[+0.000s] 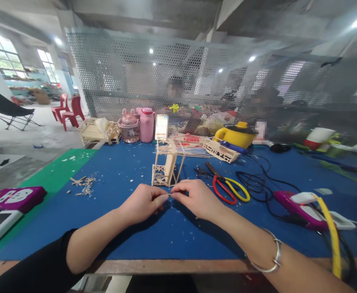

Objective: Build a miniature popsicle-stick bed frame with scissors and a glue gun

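My left hand [143, 202] and my right hand [195, 198] meet fingertip to fingertip over the blue mat [120, 228]. Both are closed in a pinch on a small thin wooden stick [169, 195] held between them. Just beyond the hands stands a small frame model of wooden sticks [166, 165], upright on the mat. My right wrist wears a silver bangle [271, 260]. My left arm has a black sleeve.
Red and yellow-handled scissors [230, 189] lie right of the hands, with black cables and a pink glue gun [300, 207] farther right. Wood scraps [83, 185] lie left. Pink bottles [142, 124], a yellow pot [236, 134] and stick models line the back. People sit behind mesh.
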A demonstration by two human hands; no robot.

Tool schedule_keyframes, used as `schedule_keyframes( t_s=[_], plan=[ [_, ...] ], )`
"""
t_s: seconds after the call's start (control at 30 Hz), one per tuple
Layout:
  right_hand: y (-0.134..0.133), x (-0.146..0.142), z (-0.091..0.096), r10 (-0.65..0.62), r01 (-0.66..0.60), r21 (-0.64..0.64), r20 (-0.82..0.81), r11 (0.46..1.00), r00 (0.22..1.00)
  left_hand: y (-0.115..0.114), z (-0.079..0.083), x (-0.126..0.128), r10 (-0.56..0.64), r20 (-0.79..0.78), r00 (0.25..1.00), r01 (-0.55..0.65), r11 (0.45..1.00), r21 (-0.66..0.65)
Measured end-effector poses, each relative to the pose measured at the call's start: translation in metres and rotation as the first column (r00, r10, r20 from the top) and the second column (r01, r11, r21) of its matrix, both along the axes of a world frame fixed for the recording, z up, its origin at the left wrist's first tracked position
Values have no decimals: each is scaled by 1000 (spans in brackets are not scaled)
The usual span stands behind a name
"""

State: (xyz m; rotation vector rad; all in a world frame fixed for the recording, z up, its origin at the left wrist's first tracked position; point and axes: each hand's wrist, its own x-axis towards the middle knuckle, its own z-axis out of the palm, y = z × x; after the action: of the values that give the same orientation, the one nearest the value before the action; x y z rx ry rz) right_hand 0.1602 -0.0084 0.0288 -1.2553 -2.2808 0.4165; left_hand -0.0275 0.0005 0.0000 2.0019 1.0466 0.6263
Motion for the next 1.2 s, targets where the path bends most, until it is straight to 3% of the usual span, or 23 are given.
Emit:
schedule_keyframes(
  t_s=[0.2, 0.33, 0.43, 0.6, 0.7, 0.8, 1.0, 1.2],
  plan=[
    [9, -5, -4, 69, -70, 1, 174, 998, 982, 2, 5, -5, 25, -190, 981, 5, 988, 157],
    [20, -7, -12, 9, -10, 4, 202, 1000, 979, 16, 11, -25, 171, -256, 952, -132, 978, 163],
    [30, -15, -16, -76, 55, 124, 174, 991, 982, 37, 15, -39, 293, -306, 906, -249, 953, 175],
    [40, -24, -29, -114, 19, 362, 242, 932, 964, 61, 18, -32, 162, -347, 924, -122, 983, 136],
    [42, -24, -35, -99, -31, 439, 271, 898, 957, 61, 14, -24, 117, -313, 943, -70, 985, 160],
    [44, -26, -37, -118, -34, 482, 283, 875, 952, 57, 5, -23, 139, -217, 966, -104, 981, 164],
    [46, -32, -39, -110, -57, 545, 268, 837, 957, 55, -10, -29, 141, 12, 990, -141, 990, 22],
    [45, -32, -39, -93, -112, 580, 312, 807, 946, 57, -8, -29, 113, 40, 993, -113, 993, -17]
  ],
)
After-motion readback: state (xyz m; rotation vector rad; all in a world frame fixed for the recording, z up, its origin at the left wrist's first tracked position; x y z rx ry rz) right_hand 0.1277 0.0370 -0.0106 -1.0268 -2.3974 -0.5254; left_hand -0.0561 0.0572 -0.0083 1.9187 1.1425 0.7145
